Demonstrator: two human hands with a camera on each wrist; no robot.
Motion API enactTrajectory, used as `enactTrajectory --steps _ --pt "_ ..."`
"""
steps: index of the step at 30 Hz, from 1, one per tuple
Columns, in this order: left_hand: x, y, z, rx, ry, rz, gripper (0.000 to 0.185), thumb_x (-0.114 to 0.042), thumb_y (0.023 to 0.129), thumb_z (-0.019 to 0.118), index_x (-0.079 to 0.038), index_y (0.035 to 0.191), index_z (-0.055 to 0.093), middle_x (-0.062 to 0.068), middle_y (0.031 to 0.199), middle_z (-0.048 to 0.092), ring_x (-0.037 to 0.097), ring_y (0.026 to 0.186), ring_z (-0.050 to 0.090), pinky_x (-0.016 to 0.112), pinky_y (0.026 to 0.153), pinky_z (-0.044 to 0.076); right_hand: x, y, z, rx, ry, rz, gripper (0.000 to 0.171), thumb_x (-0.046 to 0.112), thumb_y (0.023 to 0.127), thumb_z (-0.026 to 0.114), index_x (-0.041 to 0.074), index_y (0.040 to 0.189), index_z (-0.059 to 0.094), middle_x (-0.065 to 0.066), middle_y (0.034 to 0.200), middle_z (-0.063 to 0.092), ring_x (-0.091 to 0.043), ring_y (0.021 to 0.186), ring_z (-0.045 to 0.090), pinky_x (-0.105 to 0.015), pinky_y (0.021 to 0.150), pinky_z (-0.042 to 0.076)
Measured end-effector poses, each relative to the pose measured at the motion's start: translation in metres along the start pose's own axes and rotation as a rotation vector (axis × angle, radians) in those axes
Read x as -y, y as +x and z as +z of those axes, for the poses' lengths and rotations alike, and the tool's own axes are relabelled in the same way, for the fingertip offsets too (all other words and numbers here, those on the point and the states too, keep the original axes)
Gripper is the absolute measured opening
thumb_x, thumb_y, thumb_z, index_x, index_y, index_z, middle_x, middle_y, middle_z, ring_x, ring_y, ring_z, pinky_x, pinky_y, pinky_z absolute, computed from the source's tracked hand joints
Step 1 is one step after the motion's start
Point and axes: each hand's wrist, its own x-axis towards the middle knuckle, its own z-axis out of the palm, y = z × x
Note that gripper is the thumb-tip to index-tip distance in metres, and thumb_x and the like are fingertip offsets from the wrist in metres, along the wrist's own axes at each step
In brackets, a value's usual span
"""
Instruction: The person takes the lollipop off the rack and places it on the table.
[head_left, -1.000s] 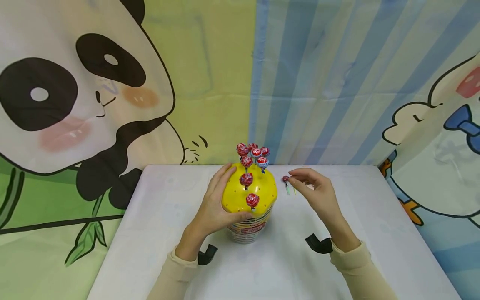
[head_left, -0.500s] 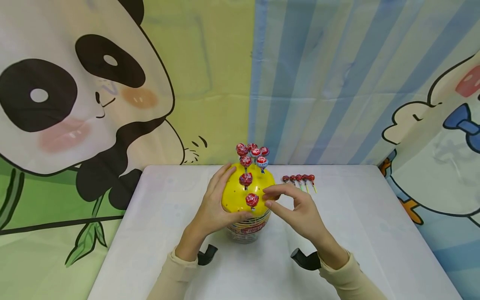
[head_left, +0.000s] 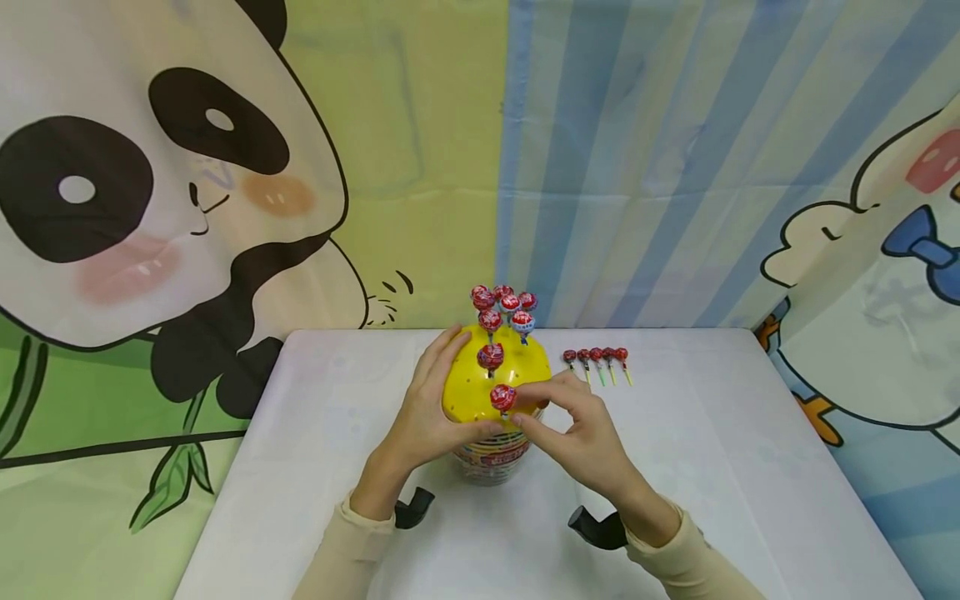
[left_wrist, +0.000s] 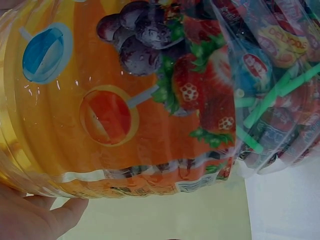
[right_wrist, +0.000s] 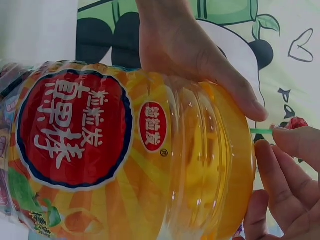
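Observation:
A clear candy jar (head_left: 491, 458) with a yellow lid (head_left: 467, 385) stands on the table, and several red-wrapped lollipops (head_left: 491, 358) stick up from that lid. My left hand (head_left: 435, 408) grips the lid's left side, thumb along the front. At the front lollipop (head_left: 502, 398), my right hand (head_left: 581, 429) has its index finger and thumb close to the right side, with a gap between the tips in the head view. The right wrist view shows the thumb (right_wrist: 300, 142) overlapping a green stick (right_wrist: 261, 131) at the lid. Contact with the stick is unclear.
Several lollipops (head_left: 596, 356) lie in a row at the table's back right. The white table (head_left: 337, 392) reaches back to a cartoon-print curtain (head_left: 420, 167). Inside the jar, wrapped lollipops with green sticks (left_wrist: 270, 100) show in the left wrist view.
My right hand has moved from the row of lollipops at the back right, leftward and toward me, to the front lollipop on the lid. My left hand has stayed on the lid.

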Motion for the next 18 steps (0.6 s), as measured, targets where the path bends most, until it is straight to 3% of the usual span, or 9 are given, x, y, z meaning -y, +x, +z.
enactTrajectory --steps 9,18 --pt "-0.0002 -0.0007 -0.0002 -0.006 0.000 0.013 0.107 -0.050 0.072 0.087 -0.022 0.158 0.031 0.000 0.163 0.020 0.025 0.142 0.031 0.050 0.104 0.044 0.0000 0.0004 0.0063 -0.007 -0.010 -0.045 0.028 0.001 0.083 0.080 0.014 0.108 0.076 0.003 0.096 0.063 -0.020 0.090 0.049 -0.041 0.079 0.036" --pt "0.0001 -0.0002 -0.0001 -0.005 -0.005 -0.002 0.106 -0.053 0.072 0.086 -0.027 0.158 0.030 -0.007 0.163 0.019 0.020 0.143 0.030 0.047 0.105 0.043 -0.0004 0.0035 0.0096 -0.032 0.001 -0.076 0.025 -0.001 0.082 0.080 0.014 0.103 0.078 0.004 0.090 0.064 -0.022 0.086 0.046 -0.041 0.077 0.030"
